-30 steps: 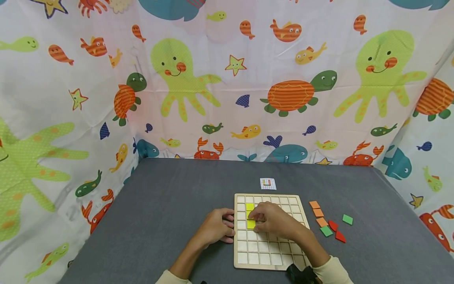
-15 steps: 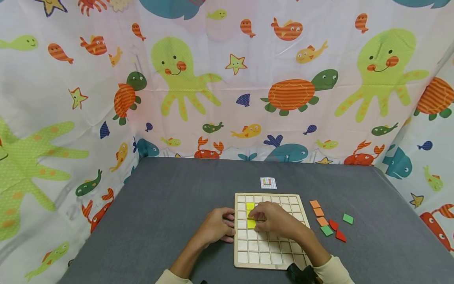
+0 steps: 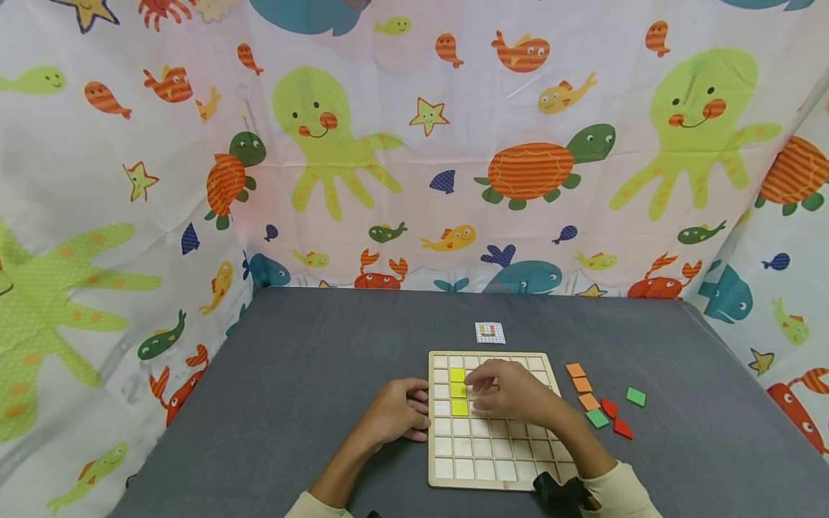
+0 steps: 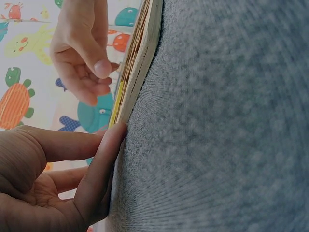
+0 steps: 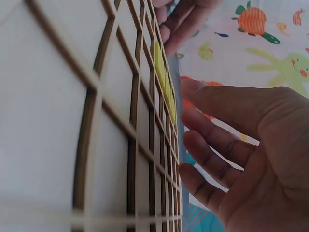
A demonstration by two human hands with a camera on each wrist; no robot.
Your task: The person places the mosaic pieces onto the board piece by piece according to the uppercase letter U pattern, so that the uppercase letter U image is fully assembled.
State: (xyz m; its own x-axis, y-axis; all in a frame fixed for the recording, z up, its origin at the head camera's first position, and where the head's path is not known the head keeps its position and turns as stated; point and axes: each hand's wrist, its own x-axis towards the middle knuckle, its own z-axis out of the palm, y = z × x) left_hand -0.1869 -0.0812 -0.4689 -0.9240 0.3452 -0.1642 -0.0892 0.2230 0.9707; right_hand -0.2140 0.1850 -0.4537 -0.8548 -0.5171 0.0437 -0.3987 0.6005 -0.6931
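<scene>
A wooden grid board (image 3: 463,469) lies on the grey table. Three yellow square tiles (image 3: 459,407) sit one below another in its second column from the left. Just right of these tiles hovers my right hand (image 3: 514,392), its fingers loosely bent and holding nothing. In the right wrist view, a gap shows between the thumb (image 5: 212,99) and the other fingers. My left hand (image 3: 393,410) touches the board's left edge, fingertips resting against the rim. The left wrist view shows those fingers (image 4: 104,164) extended along the board's side.
Right of the board lie orange tiles (image 3: 581,385), green tiles (image 3: 636,397) and red pointed pieces (image 3: 622,429). A small printed card (image 3: 490,332) with a coloured pattern lies behind the board. A curtain (image 3: 388,129) with sea animals hangs around the table.
My right hand has let go of the middle yellow tile and moved slightly right and up, so all three yellow tiles show. My left hand stays at the board's edge.
</scene>
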